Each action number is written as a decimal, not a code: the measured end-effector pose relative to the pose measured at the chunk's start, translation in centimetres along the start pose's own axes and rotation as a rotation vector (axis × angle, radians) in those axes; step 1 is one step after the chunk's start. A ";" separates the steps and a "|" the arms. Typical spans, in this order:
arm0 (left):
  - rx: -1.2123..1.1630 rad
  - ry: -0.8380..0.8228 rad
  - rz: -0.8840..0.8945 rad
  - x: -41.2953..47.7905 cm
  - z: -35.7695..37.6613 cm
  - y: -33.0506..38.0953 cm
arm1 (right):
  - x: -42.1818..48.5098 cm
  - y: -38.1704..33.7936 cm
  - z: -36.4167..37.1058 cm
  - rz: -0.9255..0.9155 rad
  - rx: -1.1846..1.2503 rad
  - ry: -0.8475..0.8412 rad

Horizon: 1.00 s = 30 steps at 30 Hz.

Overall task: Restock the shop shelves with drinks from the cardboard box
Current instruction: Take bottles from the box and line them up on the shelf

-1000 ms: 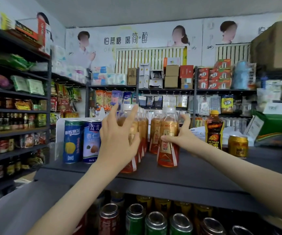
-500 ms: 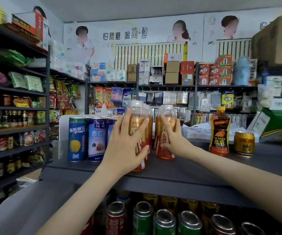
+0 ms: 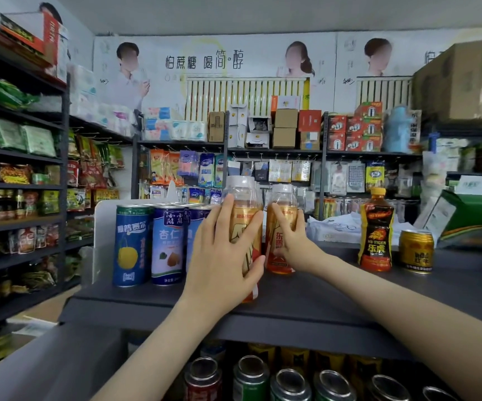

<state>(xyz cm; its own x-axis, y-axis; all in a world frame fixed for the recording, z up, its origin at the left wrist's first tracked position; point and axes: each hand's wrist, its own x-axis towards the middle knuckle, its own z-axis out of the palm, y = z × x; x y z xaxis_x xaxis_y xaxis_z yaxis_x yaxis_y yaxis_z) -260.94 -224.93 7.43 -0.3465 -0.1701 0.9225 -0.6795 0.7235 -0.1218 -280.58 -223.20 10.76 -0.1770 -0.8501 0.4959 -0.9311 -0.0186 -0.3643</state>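
Two orange drink bottles with clear caps stand on the dark top shelf (image 3: pixel 335 287). My left hand (image 3: pixel 219 261) wraps the front of the nearer bottle (image 3: pixel 244 198), fingers up its left side and thumb across its lower label. My right hand (image 3: pixel 294 247) holds the second bottle (image 3: pixel 284 201) just to the right and further back, fingers on its front and thumb low on it. More orange bottles stand hidden behind these two. No drinks box is in view.
Tall blue cans (image 3: pixel 131 244) stand left of the bottles against a white divider (image 3: pixel 103 227). A HI-TIGER bottle (image 3: pixel 376 230) and a gold can (image 3: pixel 416 251) stand to the right. Several cans (image 3: pixel 251 377) fill the shelf below. Stocked racks line the left and back walls.
My left hand went from spread fingers to wrapping the near bottle. My right hand slid its bottle further back on the shelf and keeps hold of it.
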 end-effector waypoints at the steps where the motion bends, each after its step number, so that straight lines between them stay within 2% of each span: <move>1: -0.009 0.005 0.001 -0.1 0.0 0.1 | 0.0 0.0 0.2 0.008 -0.040 0.018; 6: -0.065 -0.017 -0.035 -1.1 -0.7 0.5 | -2.4 -0.7 0.0 0.066 -0.217 0.042; 10: -0.119 -0.044 -0.119 -3.6 -2.2 1.2 | -8.2 -3.9 -1.4 -0.111 -0.415 0.095; 14: -0.197 -0.090 -0.200 -8.0 -4.7 2.4 | -15.3 -7.6 -0.9 -0.320 -0.311 0.258; 17: -0.267 -0.131 -0.246 -12.7 -7.1 3.7 | -20.8 -9.6 1.2 -0.458 -0.172 0.279; 20: -0.268 -0.249 -0.337 -19.0 -9.6 4.4 | -25.5 -11.2 4.9 -0.482 0.015 0.136; 23: -0.218 -0.439 -0.459 -27.2 -12.3 4.1 | -29.2 -12.5 10.5 -0.409 0.185 -0.081; 27: -0.119 -0.739 -0.820 -36.8 -16.9 2.2 | -33.9 -15.2 19.0 -0.314 0.298 -0.346; 30: -0.097 -0.904 -1.051 -42.8 -20.0 -0.7 | -36.4 -17.6 24.6 -0.336 0.300 -0.536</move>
<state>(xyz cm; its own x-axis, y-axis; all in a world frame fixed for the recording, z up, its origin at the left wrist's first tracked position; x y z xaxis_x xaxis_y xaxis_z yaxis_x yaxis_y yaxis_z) -232.73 -204.77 -24.65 -0.0252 -0.9997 0.0061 -0.8454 0.0246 0.5335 -249.94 -204.88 -20.28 0.3586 -0.9138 0.1906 -0.7662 -0.4047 -0.4992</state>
